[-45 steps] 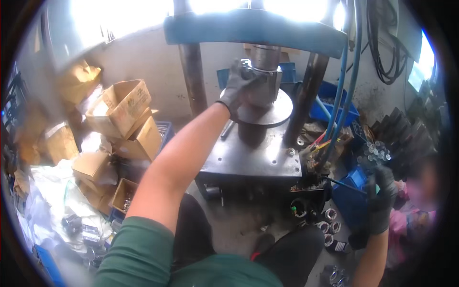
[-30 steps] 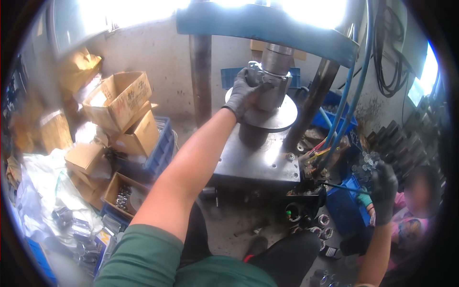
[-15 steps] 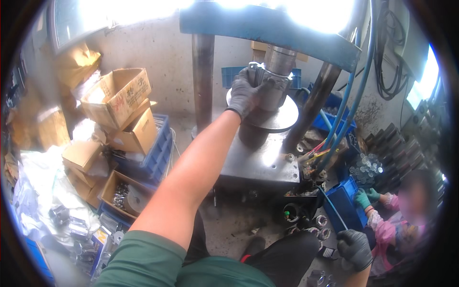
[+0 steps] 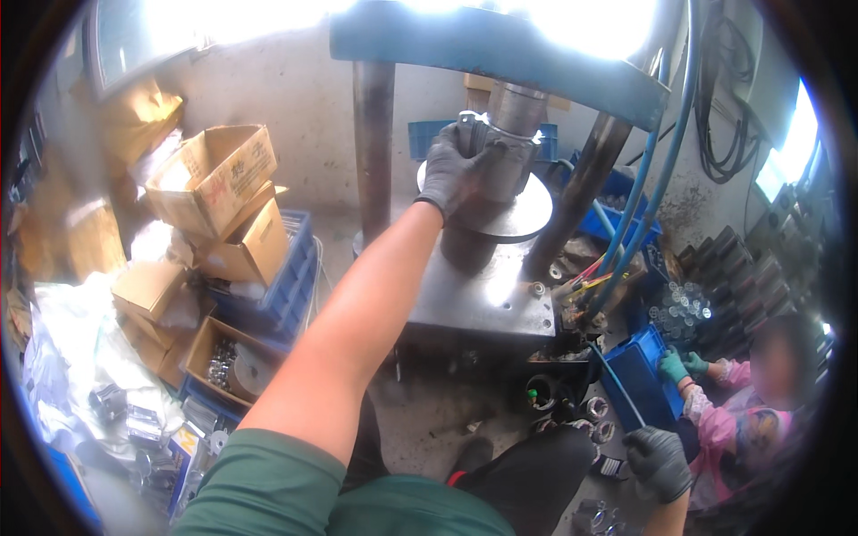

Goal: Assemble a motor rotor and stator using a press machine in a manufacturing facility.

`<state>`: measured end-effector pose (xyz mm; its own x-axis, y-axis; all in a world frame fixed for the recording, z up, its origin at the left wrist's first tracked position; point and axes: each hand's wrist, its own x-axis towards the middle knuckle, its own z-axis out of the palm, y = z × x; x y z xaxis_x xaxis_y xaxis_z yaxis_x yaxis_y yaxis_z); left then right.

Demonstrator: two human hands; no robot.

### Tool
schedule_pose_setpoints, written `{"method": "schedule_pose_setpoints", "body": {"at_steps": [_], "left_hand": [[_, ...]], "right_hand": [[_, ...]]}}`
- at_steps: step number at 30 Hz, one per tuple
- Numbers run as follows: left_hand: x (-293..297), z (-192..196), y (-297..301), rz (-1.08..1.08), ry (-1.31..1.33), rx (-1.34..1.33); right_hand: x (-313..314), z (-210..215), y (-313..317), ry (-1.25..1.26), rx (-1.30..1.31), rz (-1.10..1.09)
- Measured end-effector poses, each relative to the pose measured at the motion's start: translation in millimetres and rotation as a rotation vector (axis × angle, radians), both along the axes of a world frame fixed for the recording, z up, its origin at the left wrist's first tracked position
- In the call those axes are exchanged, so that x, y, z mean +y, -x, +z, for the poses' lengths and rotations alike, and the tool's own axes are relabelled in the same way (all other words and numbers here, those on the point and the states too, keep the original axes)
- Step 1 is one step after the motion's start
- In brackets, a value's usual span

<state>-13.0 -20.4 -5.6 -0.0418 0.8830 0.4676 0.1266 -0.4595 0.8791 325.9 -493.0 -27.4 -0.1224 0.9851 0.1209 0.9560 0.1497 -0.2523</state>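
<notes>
Left hand (image 4: pixel 452 171) is wrapped round the side of the grey metal housing (image 4: pixel 509 167), which stands on the round plate (image 4: pixel 529 216) right under the press ram (image 4: pixel 519 112), and the right hand (image 4: pixel 660 463) is clenched on a thin bluish lever (image 4: pixel 619 381). Sketchy bit imo: if the ram pushes down with fingers that close, they could get pinched, and an off-centre push could tip the housing. Materials-wise, ram's a smooth metal cylinder, plate's a flat shiny disc, housing looks darker and ridged, gloves (image 4: pixel 651 449) are dark and matte
</notes>
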Motion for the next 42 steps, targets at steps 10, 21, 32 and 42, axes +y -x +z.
{"method": "schedule_pose_setpoints", "body": {"at_steps": [10, 21, 32, 42], "left_hand": [[-14, 4, -6, -0.047, -0.023, -0.130], [-9, 3, -6, -0.073, -0.003, -0.174], [13, -12, 1, -0.055, -0.066, -0.136], [-2, -3, 2, -0.034, -0.019, -0.056]], "right_hand": [[-10, 3, 16, 0.152, -0.044, -0.143], [-1, 12, 16, 0.006, 0.067, -0.150], [9, 14, 6, 0.086, 0.049, -0.011], [177, 81, -45, -0.814, 0.254, -0.242]]}}
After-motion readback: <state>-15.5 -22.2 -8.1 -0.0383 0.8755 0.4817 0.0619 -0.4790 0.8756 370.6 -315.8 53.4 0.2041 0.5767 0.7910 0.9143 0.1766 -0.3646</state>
